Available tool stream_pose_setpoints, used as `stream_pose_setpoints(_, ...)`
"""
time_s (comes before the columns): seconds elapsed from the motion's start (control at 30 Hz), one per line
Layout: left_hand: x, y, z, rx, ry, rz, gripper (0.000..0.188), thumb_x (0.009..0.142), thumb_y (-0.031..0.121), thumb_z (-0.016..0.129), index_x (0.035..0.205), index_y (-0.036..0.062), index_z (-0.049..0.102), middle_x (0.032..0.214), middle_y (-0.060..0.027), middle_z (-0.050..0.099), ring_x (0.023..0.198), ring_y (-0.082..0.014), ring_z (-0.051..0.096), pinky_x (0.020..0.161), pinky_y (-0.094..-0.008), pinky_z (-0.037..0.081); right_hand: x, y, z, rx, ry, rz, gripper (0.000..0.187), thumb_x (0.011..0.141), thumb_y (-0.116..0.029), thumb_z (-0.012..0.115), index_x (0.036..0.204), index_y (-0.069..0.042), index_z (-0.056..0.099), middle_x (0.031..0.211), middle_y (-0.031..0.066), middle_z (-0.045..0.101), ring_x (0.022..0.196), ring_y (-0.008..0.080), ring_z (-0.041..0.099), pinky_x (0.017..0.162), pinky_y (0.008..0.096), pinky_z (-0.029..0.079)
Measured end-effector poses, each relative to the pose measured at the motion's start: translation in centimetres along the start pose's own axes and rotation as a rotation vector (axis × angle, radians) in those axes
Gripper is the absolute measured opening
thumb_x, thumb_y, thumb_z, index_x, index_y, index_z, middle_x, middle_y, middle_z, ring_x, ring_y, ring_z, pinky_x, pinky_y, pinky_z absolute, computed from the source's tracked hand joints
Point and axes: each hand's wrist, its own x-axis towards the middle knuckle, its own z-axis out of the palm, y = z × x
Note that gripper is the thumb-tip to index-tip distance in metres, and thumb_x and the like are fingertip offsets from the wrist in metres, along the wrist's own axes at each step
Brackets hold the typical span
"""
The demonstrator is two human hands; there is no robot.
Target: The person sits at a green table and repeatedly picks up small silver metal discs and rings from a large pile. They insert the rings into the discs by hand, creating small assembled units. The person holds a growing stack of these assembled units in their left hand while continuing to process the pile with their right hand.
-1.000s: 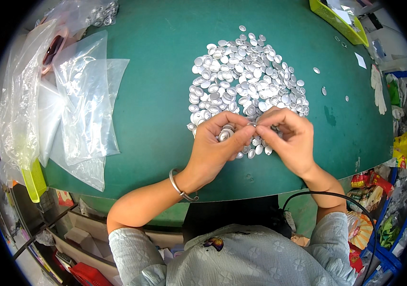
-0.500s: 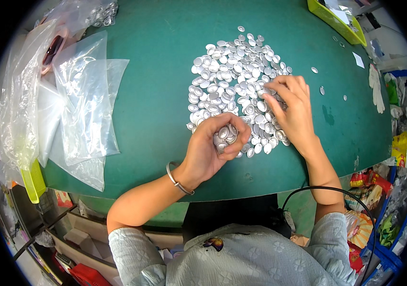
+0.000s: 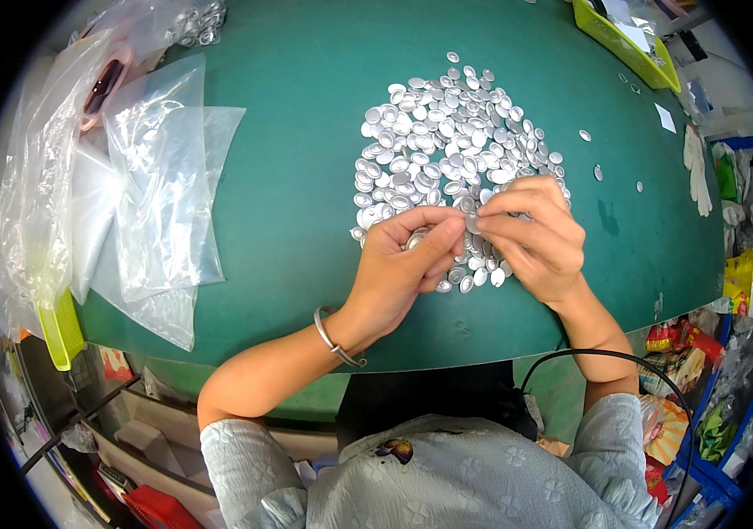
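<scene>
A loose pile of small oval silver metal pieces (image 3: 438, 115) lies spread over the green tabletop. At the pile's near side my left hand (image 3: 410, 260) is curled round several of these pieces, which show partly between its fingers. Its thumb and index finger meet my right fingertips at one oval metal piece (image 3: 472, 223). My right hand (image 3: 539, 234) pinches that piece from the right with thumb and fingers. A metal bangle (image 3: 332, 335) circles my left wrist.
Clear plastic bags (image 3: 160, 194) cover the table's left side. A yellow-green basket (image 3: 628, 44) stands at the far right, with a white glove (image 3: 696, 172) nearer. A few stray oval pieces (image 3: 598, 172) lie right of the pile. A black cable (image 3: 606, 352) curves past my right forearm.
My right hand has moved left and nearer from the pile's right part, now with an oval piece in its fingers. My left thumb and index finger have come forward to meet it.
</scene>
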Motion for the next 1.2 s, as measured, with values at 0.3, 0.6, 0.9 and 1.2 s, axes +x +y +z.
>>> stream_pose_setpoints(0.3,0.0,-0.2,-0.2,0.010,0.027,0.072,0.015,0.081,0.011,0.062,0.092,0.0011,0.060,0.069,-0.0024,0.057,0.050,-0.0016,0.040,0.041,-0.0163,0.027,-0.3,-0.1,0.1,0.042,0.040,0.087,0.021,0.059,0.005,0.067,0.079,0.000,0.063,0.080,0.0073,0.060,0.073,0.0225,0.053,0.062,0.0304,0.043)
stream_pose_setpoints(0.6,-0.1,0.0,-0.1,0.021,0.036,0.047,0.010,0.084,0.008,0.057,0.090,0.0000,0.056,0.073,-0.0039,0.055,0.050,-0.0016,0.035,0.042,-0.0167,0.025,-0.5,-0.2,0.2,0.102,-0.057,0.143,0.014,0.062,0.000,0.068,0.072,-0.001,0.059,0.074,0.0068,0.057,0.072,0.0221,0.053,0.064,0.0316,0.039)
stream_pose_setpoints(0.9,-0.5,-0.4,-0.3,0.214,0.052,0.150,0.016,0.082,0.011,0.060,0.093,-0.0007,0.059,0.071,-0.0013,0.057,0.050,-0.0013,0.039,0.042,-0.0154,0.027,-0.4,-1.0,0.4,-0.008,-0.063,0.056,0.017,0.058,-0.001,0.070,0.072,-0.003,0.061,0.074,0.0059,0.057,0.072,0.0216,0.053,0.064,0.0320,0.038)
stream_pose_setpoints(1.2,0.9,0.2,-0.4,-0.220,-0.062,0.035,0.017,0.089,0.017,0.043,0.088,0.0012,0.050,0.083,-0.0074,0.050,0.056,-0.0063,0.035,0.043,-0.0169,0.027,-0.4,2.2,-1.5,-0.227,-0.071,0.300,0.013,0.066,-0.004,0.068,0.079,-0.003,0.063,0.080,0.0053,0.058,0.077,0.0219,0.051,0.070,0.0314,0.038)
